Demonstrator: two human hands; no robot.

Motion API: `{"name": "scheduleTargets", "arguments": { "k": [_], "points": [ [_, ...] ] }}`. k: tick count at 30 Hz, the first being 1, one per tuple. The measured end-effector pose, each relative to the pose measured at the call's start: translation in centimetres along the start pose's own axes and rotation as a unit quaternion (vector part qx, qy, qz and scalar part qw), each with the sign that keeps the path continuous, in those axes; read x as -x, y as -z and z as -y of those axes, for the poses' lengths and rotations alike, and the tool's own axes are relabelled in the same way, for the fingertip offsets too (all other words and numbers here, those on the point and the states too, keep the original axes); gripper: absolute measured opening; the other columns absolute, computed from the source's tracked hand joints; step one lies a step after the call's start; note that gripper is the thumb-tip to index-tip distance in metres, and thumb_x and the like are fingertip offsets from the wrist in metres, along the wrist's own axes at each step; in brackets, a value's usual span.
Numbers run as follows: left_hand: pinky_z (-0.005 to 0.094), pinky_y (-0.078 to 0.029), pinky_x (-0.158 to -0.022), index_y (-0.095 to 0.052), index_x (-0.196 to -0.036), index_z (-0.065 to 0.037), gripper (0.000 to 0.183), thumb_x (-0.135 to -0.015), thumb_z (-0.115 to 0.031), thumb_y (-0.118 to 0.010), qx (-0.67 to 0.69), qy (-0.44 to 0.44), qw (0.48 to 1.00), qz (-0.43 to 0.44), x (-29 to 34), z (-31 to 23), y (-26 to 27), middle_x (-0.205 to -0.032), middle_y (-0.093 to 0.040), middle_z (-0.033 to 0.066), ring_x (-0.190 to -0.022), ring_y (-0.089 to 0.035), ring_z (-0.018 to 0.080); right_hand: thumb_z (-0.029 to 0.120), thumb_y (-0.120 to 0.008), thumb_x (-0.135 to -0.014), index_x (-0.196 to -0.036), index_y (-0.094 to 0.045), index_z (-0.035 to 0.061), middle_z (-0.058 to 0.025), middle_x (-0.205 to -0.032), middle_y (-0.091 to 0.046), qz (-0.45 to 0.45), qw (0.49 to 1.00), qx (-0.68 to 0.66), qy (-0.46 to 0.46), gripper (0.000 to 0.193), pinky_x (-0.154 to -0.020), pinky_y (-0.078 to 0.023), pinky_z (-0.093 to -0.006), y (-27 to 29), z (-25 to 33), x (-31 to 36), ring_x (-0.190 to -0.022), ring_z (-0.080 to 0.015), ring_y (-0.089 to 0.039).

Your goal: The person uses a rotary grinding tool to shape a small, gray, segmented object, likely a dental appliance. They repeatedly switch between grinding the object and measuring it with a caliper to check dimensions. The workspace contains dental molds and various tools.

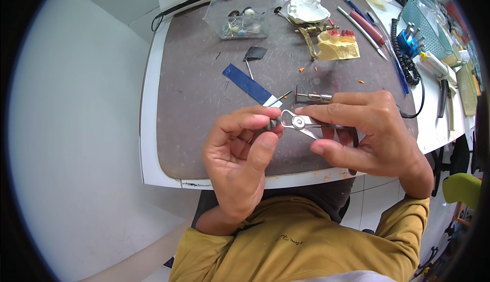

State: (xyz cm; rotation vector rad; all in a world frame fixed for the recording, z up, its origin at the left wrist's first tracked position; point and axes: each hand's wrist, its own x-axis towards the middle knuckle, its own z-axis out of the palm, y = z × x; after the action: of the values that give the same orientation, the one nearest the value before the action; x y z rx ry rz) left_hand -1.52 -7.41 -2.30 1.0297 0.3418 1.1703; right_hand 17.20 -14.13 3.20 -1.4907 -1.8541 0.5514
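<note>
Our left hand (pixel 236 146) pinches the grey piece (pixel 274 124) above the surface (pixel 189 123); just right of it sits the caliper (pixel 299 122), gripped in our right hand (pixel 368 131), long axis running crosswise, curved tips pointing left, straight at the piece; whether they touch, we can't tell.

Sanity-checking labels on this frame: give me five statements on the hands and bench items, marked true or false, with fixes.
1. The right hand holds the caliper. True.
2. The left hand is empty. False: it pinches a small grey piece at the caliper's tips.
3. The blue strip lies nearer the person than the clear box. True.
4. The white cast sits inside the clear box. False: it is outside, to the box's right.
5. The yellow cast has red teeth along its top. True.
</note>
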Motion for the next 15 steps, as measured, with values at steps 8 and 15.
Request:
{"name": "scheduleTargets", "arguments": {
  "k": [8, 15],
  "points": [
    [0.0355, -0.058, -0.081, -0.052, -0.102, 0.001, 0.016, -0.088, 0.004, -0.059, 0.030, 0.027, 0.999, -0.020, 0.16, -0.08, -0.14, -0.102, -0.063, 0.0203, -0.091, -0.067, 0.0243, 0.015, -0.075, -0.070, -0.112, -0.068, 0.0071, -0.0043, -0.064, -0.055, -0.024, 0.993, 0.078, 0.087, 0.043, -0.045, -0.041, -0.0275, -0.14, -0.91, 0.03, -0.048, -0.0134, -0.051],
    [0.0350, -0.058, -0.083, -0.052, -0.101, 0.001, 0.016, -0.087, 0.006, -0.059, 0.030, 0.029, 0.999, -0.017, 0.27, -0.11, 0.00, -0.102, -0.063, 0.0208, -0.093, -0.066, 0.0246, 0.016, -0.077, -0.069, -0.112, -0.068, 0.0079, -0.0040, -0.065, -0.056, -0.018, 0.990, 0.094, 0.100, 0.044, -0.045, -0.042, -0.0271, 0.00, -0.84, -0.06, -0.049, -0.0137, -0.053]
  ]
}}
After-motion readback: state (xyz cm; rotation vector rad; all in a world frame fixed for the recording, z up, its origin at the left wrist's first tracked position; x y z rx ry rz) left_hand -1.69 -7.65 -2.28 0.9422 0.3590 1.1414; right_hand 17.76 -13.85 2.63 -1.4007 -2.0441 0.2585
